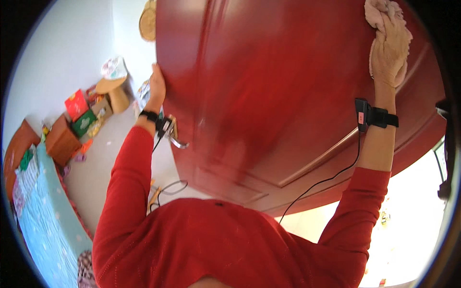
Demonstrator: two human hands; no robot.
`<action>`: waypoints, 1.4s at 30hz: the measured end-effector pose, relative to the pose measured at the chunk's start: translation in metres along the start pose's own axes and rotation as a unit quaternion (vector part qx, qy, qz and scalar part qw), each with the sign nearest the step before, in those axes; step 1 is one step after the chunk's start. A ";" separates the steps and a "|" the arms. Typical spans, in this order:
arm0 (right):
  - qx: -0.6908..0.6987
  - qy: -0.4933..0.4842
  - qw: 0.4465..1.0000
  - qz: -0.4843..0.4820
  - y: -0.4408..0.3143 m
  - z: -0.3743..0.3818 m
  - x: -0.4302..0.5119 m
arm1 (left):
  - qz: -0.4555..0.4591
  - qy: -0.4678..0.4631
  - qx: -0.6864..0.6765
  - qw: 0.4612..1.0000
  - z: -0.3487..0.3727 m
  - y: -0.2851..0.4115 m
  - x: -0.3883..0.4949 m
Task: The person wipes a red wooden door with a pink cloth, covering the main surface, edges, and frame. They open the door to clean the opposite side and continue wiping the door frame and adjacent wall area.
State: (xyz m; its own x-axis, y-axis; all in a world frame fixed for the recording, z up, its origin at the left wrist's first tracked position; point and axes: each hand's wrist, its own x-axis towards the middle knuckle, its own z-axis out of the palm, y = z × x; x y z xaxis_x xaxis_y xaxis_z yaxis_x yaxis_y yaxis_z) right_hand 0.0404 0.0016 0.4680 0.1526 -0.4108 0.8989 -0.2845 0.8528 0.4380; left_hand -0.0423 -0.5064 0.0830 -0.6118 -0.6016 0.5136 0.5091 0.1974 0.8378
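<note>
A red panelled door (259, 93) fills the middle of the view. My right hand (389, 50) presses a pink cloth (402, 73) against the door's upper right part, fingers over the cloth. At the door's left edge, my left hand (157, 84) rests against that edge, its far side hidden. Just below it a metal lever handle (178, 143) sticks out from the door. Each wrist wears a black strap with a small device and a cable.
A bed with a light blue sheet (47, 216) lies at the left. Behind it stand a brown wooden cabinet (63, 140), a red box (76, 104), a green box (84, 122) and a round-topped stand (118, 97). A cable (173, 190) loops near the floor. Bright light fills the lower right.
</note>
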 end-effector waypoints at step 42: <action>-0.004 -0.379 0.923 0.073 -0.063 -0.150 -0.289 | -0.243 -0.260 0.156 0.921 0.004 -0.160 -0.022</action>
State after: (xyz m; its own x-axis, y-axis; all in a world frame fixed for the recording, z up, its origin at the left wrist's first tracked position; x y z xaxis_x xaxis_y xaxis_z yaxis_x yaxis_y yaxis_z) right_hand 0.1559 0.1150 0.1785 -0.5928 -0.3970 0.7007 -0.2421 0.9176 0.3151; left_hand -0.1129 -0.5215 -0.0612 -0.9703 -0.2416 0.0145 -0.0512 0.2634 0.9633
